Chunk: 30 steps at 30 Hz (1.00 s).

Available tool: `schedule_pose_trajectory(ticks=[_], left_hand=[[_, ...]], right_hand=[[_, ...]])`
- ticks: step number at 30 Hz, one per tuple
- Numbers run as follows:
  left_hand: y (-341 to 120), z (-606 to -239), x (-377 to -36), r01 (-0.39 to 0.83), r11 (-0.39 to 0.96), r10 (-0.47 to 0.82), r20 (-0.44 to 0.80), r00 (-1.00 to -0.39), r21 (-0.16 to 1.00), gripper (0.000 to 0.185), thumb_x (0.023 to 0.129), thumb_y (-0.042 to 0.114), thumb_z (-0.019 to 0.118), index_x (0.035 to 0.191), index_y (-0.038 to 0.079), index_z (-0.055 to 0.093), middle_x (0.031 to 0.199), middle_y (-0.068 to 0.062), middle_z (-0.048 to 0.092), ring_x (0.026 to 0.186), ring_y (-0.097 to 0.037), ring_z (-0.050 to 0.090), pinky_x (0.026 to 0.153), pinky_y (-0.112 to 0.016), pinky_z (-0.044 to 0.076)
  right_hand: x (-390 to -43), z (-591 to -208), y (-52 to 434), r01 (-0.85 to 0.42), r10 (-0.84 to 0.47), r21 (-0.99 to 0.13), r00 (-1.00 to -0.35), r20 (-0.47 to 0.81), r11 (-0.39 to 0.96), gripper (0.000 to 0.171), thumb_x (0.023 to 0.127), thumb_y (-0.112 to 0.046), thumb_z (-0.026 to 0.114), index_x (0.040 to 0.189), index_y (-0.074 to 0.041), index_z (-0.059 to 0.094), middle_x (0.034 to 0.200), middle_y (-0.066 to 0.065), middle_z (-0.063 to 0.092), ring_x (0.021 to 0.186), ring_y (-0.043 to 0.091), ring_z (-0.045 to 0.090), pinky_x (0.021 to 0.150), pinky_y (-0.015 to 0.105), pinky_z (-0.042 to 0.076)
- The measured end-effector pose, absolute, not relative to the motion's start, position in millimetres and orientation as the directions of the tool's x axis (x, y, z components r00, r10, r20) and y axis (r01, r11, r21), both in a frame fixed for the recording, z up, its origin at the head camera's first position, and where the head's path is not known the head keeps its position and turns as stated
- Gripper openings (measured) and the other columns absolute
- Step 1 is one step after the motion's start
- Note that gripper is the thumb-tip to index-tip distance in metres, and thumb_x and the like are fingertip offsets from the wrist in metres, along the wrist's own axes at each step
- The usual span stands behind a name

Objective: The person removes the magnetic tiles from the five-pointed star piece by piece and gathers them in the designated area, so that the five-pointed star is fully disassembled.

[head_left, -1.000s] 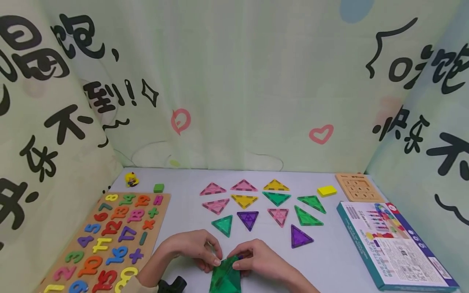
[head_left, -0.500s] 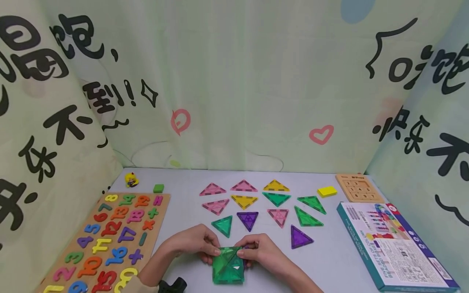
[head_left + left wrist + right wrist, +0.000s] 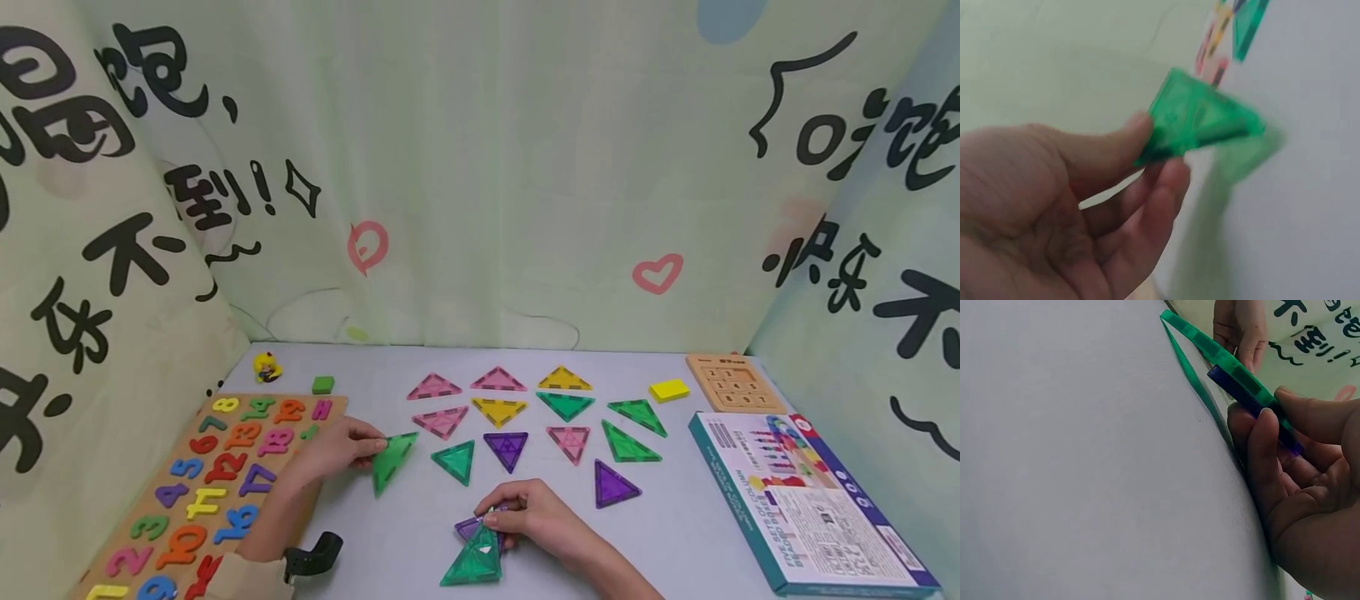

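Observation:
In the head view my left hand point(image 3: 337, 450) pinches a translucent green triangular magnetic tile point(image 3: 392, 463) by one corner, just right of the number board. The left wrist view shows this tile point(image 3: 1194, 119) tilted above the white table, between thumb and fingers. My right hand point(image 3: 536, 521) pinches a second green triangular tile point(image 3: 476, 560) together with a purple triangular tile point(image 3: 467, 527) near the front of the table. Seen from the right wrist, the purple tile point(image 3: 1238, 390) lies flat against the green one point(image 3: 1235, 370), both edge-on.
Several pink, yellow, green and purple triangular tiles point(image 3: 506, 450) lie across the table's middle. A number board point(image 3: 333, 417) is at left, with a green block point(image 3: 323, 385) and small yellow figure point(image 3: 267, 367) behind. A box point(image 3: 817, 508), wooden board point(image 3: 735, 385) and yellow block point(image 3: 669, 391) are at right.
Both hands held the green tiles together at the front. My left hand has drawn one green tile away, left and farther back. My right hand stays with the other green tile and the purple one.

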<state>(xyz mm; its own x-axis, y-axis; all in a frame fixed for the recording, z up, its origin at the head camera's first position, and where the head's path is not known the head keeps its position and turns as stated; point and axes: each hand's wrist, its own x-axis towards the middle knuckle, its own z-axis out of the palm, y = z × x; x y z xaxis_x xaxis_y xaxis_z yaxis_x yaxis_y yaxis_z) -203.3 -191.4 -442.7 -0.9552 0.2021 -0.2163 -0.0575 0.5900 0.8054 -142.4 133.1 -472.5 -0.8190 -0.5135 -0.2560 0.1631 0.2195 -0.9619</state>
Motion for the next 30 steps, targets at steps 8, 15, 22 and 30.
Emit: schedule_pose_trajectory(ticks=[8,15,22,30], left_hand=[[-208,-444,-225,-0.008,0.779,0.044,-0.068,-0.997,0.627,0.018,0.094,0.016,0.067,0.102,0.003,0.076,0.092,-0.009,0.07,0.079,-0.02,0.057,0.066,-0.029,0.046],[-205,-443,-241,-0.052,0.856,-0.037,-0.039,-0.999,0.514,0.016,0.091,0.018,0.071,0.091,0.002,0.074,0.095,-0.014,0.071,0.084,-0.025,0.058,0.067,-0.033,0.047],[-196,-440,-238,-0.067,0.881,-0.059,-0.032,-0.998,0.468,0.013,0.092,0.015,0.069,0.094,0.002,0.07,0.094,-0.014,0.068,0.08,-0.025,0.056,0.064,-0.032,0.045],[-162,-433,-204,-0.017,0.8,0.054,-0.1,-0.994,0.6,0.013,0.089,0.022,0.075,0.096,0.012,0.074,0.084,-0.004,0.066,0.072,-0.017,0.055,0.061,-0.028,0.046]], right_hand=[[-142,-472,131,0.163,-0.523,-0.962,-0.813,-0.258,0.221,0.025,0.092,-0.021,0.069,0.11,-0.003,0.073,0.085,-0.001,0.072,0.063,0.008,0.055,0.061,0.022,0.049],[-142,-474,130,0.185,-0.531,-0.961,-0.803,-0.269,0.206,0.026,0.093,-0.021,0.069,0.11,-0.003,0.073,0.084,-0.001,0.071,0.063,0.007,0.055,0.061,0.022,0.049],[-142,-475,130,0.2,-0.514,-0.957,-0.81,-0.283,0.211,0.026,0.092,-0.022,0.069,0.11,-0.003,0.073,0.083,-0.001,0.07,0.064,0.008,0.055,0.062,0.023,0.049],[-142,-473,130,0.198,-0.444,-0.965,-0.859,-0.255,0.171,0.031,0.092,-0.024,0.07,0.113,-0.001,0.071,0.09,0.0,0.072,0.065,0.006,0.057,0.063,0.02,0.05]])
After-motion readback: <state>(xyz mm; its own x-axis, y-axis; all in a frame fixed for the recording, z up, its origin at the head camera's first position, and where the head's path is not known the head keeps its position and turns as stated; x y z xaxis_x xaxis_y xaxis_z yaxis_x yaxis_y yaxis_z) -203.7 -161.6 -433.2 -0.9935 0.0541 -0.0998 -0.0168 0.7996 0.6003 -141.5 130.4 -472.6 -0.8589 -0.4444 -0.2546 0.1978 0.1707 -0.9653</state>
